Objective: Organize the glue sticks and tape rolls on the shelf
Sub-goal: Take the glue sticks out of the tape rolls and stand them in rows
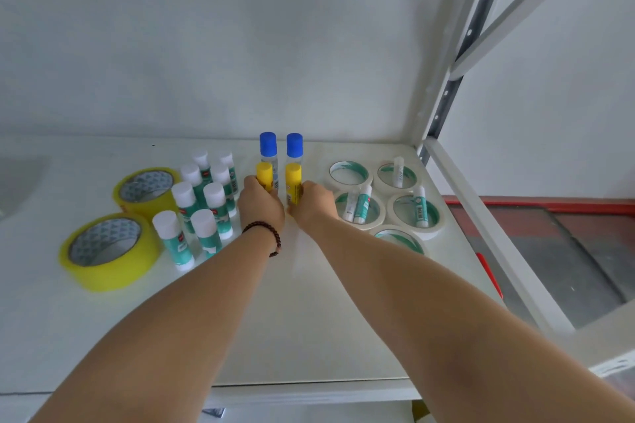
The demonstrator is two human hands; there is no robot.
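Note:
On the white shelf [309, 302] two yellow-capped glue sticks stand upright mid-shelf. My left hand [261, 204] grips the left yellow glue stick [264, 173]. My right hand [311, 204] grips the right yellow glue stick [293, 178]. Behind them stand two blue-capped glue bottles [268, 146] [294, 146]. To the left, several white-capped teal glue sticks [202, 203] stand in a block. Two yellow tape rolls [147, 191] [108, 251] lie flat at far left. On the right lie several white masking tape rolls [350, 175], some with small glue tubes [420, 206] inside.
The shelf's back wall rises right behind the blue bottles. A grey metal upright [446, 96] and the shelf's side rail [481, 223] bound the right. A beaded bracelet [266, 233] is on my left wrist. A red-edged floor shows beyond the right rail.

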